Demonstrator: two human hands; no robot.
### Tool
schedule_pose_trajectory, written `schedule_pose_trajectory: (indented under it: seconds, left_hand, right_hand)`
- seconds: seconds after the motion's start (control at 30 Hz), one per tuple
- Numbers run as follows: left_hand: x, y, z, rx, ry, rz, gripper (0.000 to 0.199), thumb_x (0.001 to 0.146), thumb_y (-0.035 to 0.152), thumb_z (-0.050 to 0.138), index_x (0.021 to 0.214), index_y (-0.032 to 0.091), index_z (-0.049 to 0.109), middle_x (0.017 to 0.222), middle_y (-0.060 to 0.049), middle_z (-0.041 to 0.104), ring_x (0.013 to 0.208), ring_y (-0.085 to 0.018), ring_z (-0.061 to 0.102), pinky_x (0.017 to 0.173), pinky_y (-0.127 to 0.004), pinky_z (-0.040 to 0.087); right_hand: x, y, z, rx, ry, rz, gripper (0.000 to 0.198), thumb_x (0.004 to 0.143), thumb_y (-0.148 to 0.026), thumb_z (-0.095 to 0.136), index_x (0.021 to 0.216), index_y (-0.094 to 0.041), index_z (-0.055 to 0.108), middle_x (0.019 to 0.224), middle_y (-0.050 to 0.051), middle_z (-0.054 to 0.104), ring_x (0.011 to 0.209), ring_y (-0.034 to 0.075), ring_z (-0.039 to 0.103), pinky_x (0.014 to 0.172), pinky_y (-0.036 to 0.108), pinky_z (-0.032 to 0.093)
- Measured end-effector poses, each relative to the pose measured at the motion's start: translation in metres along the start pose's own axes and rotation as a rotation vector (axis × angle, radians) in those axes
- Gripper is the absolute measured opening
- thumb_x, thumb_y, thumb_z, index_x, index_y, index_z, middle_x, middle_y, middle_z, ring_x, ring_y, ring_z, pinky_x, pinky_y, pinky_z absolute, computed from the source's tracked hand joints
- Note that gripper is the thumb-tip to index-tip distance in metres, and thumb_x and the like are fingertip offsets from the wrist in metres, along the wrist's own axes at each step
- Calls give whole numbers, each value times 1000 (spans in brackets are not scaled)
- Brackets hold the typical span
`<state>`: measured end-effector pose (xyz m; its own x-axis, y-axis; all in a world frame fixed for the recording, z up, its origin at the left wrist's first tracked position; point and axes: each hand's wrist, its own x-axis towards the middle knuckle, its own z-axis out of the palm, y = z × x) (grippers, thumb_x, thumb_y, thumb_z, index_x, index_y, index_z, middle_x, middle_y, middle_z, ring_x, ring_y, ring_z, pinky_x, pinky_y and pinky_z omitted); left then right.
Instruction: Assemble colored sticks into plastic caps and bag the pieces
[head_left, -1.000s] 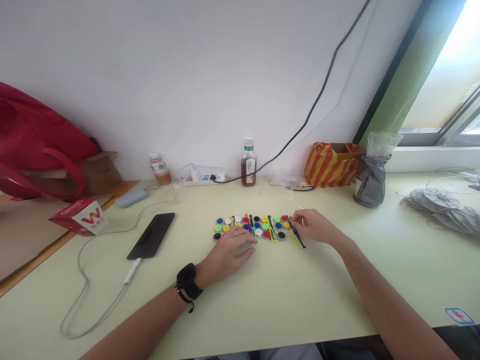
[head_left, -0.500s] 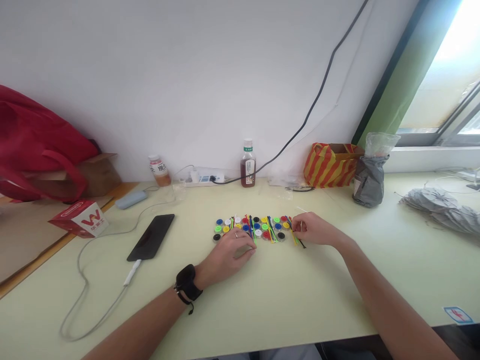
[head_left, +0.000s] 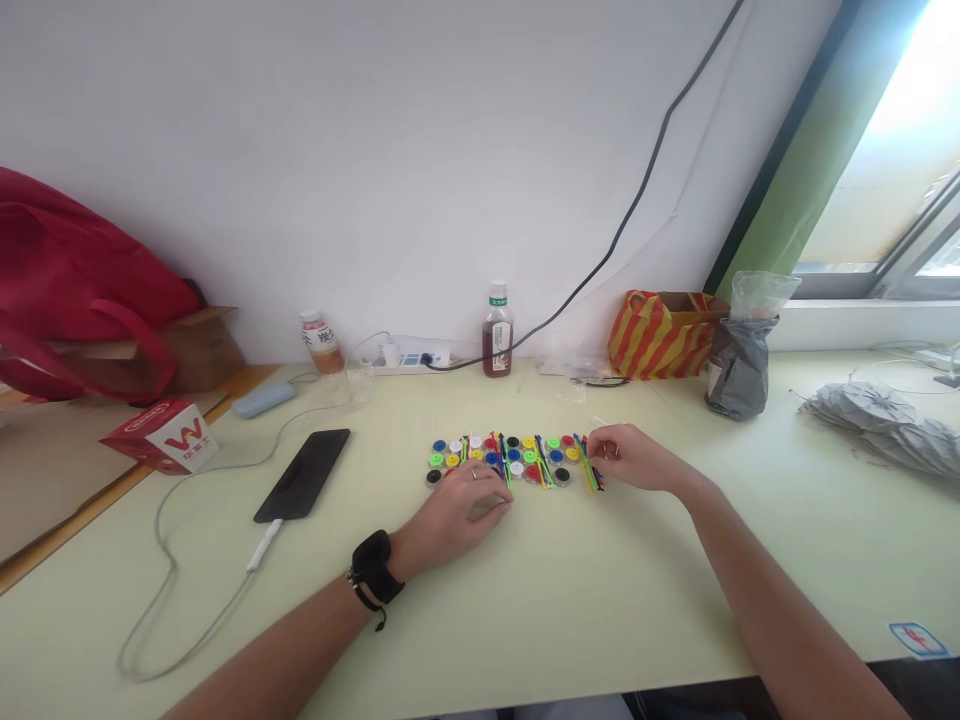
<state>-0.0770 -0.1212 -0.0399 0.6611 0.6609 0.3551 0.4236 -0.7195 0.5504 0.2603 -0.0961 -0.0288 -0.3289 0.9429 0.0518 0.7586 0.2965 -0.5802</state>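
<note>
Small round pieces with coloured tops (head_left: 555,456) lie in rows on the table, with bundles of coloured cable ties (head_left: 543,462) standing as columns between them. My left hand (head_left: 457,505) rests over the left part of the rows, fingers loosely bent and apart, and it hides some pieces. Its fingertips are beside the lower end of a green tie. At the right end, my right hand (head_left: 619,455) is pinched beside the last bundle of ties (head_left: 589,465). A thin white cable tie (head_left: 600,420) sticks out above its fingers; the rest of it is hidden.
A black phone (head_left: 302,475) on a white cable and a red-and-white box (head_left: 161,437) are to the left. Along the wall stand two bottles (head_left: 497,335), a power strip (head_left: 411,357), a striped bag (head_left: 660,335) and a grey bag (head_left: 739,365). Grey crumpled material (head_left: 885,415) lies right.
My right hand has shifted slightly right, and the ties of the rightmost bundle lie closer together at their lower ends. My left hand stays where it was.
</note>
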Motion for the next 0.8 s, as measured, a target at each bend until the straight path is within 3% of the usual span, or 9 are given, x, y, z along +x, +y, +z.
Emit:
schedule_pose_trajectory:
  seconds: [0.23, 0.33, 0.4, 0.5, 0.63, 0.8]
  left_hand:
    - [0, 3, -2, 3, -6, 3, 11, 98, 22, 60, 97, 23, 71, 102, -5, 73, 107, -24, 62, 96, -40, 49]
    - [0, 3, -2, 4, -4, 8, 12, 97, 21, 60, 98, 23, 72, 102, -5, 73, 107, -24, 63, 95, -39, 50]
    - [0, 3, -2, 6, -7, 10, 12, 98, 21, 60, 99, 23, 72, 102, -5, 73, 108, -24, 63, 95, -39, 50]
    - [0, 3, -2, 8, -5, 16, 13, 98, 20, 59, 99, 23, 72, 102, -5, 74, 108, -24, 63, 96, -40, 50]
    - [0, 3, -1, 6, 1, 25, 13, 98, 21, 59, 99, 24, 72, 101, -5, 74, 106, -24, 63, 96, -40, 50]
    - [-1, 4, -1, -11, 16, 11, 12, 98, 24, 60, 100, 23, 72, 103, -6, 74, 107, -25, 64, 97, -42, 50]
  right_hand:
    - [2, -4, 7, 305, 38, 31, 5, 83, -24, 60, 84, -22, 55, 80, 1, 64, 72, 17, 61, 65, 29, 49]
    - [3, -11, 13, 400, 40, 13, 18, 83, -21, 58, 100, -23, 56, 87, 0, 62, 74, 16, 61, 64, 28, 49]
    - [3, -17, 16, 381, 43, -12, 21, 86, -21, 53, 107, -25, 56, 91, 0, 62, 75, 16, 58, 63, 27, 47]
    - [3, -25, 20, 275, -16, -62, 14, 93, -27, 48, 96, -23, 61, 83, 1, 59, 72, 16, 52, 62, 27, 43]
    - [4, -27, 25, 143, -87, -105, 10, 90, -29, 55, 87, -22, 61, 70, -3, 50, 65, 16, 45, 60, 27, 38]
    - [4, -21, 24, 126, -93, -93, 13, 94, -31, 53, 87, -22, 59, 73, -2, 53, 66, 15, 46, 61, 28, 37]
